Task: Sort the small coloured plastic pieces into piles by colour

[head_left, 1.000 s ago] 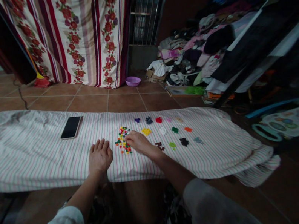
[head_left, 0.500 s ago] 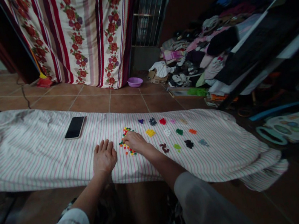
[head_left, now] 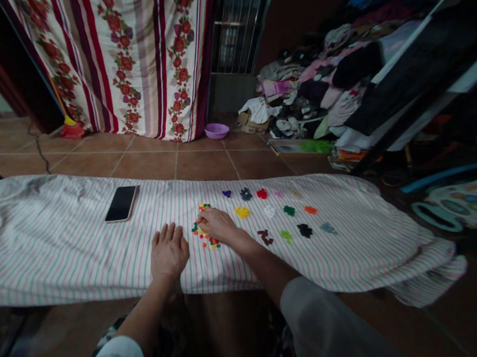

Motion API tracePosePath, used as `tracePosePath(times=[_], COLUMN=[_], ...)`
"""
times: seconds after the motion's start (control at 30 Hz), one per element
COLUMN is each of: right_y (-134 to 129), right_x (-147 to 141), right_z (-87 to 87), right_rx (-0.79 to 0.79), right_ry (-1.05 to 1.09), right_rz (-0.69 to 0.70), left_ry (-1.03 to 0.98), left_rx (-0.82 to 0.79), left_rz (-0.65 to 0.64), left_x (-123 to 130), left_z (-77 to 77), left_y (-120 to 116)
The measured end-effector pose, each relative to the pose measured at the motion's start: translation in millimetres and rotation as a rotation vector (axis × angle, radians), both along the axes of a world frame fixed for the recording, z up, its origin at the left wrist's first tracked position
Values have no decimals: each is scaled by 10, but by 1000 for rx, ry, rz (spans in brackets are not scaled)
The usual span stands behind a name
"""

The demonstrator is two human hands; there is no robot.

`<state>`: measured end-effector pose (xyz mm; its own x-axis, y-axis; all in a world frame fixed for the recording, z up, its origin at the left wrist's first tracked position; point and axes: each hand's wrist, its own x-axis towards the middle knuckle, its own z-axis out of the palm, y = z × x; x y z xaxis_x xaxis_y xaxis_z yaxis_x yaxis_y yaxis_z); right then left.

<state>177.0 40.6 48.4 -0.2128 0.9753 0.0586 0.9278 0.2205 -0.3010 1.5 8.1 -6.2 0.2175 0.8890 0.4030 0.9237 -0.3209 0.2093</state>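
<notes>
The mixed pile (head_left: 213, 243) of tiny bright bits sits on the big striped cloth (head_left: 70, 243), near the middle. The cloth has soft folds at both ends. Behind it hangs a long curtain (head_left: 140, 55) with red flowers and stripes. To the right of the curtain is a big messy heap of clothes (head_left: 318, 83). A purple bowl (head_left: 216, 131) sits on the floor by the bottom of the curtain.

The left hand (head_left: 169, 254) lies palm down on the cloth, just left of the mixed pile. Its fingers are a little bit apart, and it is not gripping. The right hand (head_left: 219, 224) is over the mixed pile, with its fingertips bent down at the bits. I cannot tell if those fingers are pinching a bit.

A black phone (head_left: 121, 203) lies flat on the cloth, left of both hands. Little one-color piles sit to the right of the mixed pile. The back row has purple, dark gray, red, pink and tan. The middle row has yellow (head_left: 242, 212), white, green and orange. The front row has brown, lime, black (head_left: 305, 230) and blue-gray.
</notes>
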Motion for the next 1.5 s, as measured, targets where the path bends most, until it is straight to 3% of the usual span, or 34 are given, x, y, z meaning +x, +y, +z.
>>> tracePosePath(times=[0.17, 0.27, 0.5, 0.67, 0.83, 1.23, 1.5], right_y=[-142, -265, -770, -1080, -1225, -1045, -1028], right_x=[274, 514, 1045, 1401, 1678, 1502, 1441], right_z=[37, 72, 52, -24, -13, -91, -41], right_rx=[82, 125, 245, 240, 262, 83, -44], right_ry=[270, 389, 587, 539, 390, 248, 151], right_rz=[-37, -128, -329, -448, -506, -392, -426], left_ry=[3, 21, 49, 55, 48, 35, 56], left_rx=[-13, -3, 16, 8, 6, 18, 11], left_rz=[-1, -2, 8, 4, -20, -15, -7], left_x=[-6, -8, -10, -19, -25, -38, -38], left_z=[8, 18, 34, 49, 68, 16, 16], left_y=[-5, -9, -21, -33, -38, -21, -20])
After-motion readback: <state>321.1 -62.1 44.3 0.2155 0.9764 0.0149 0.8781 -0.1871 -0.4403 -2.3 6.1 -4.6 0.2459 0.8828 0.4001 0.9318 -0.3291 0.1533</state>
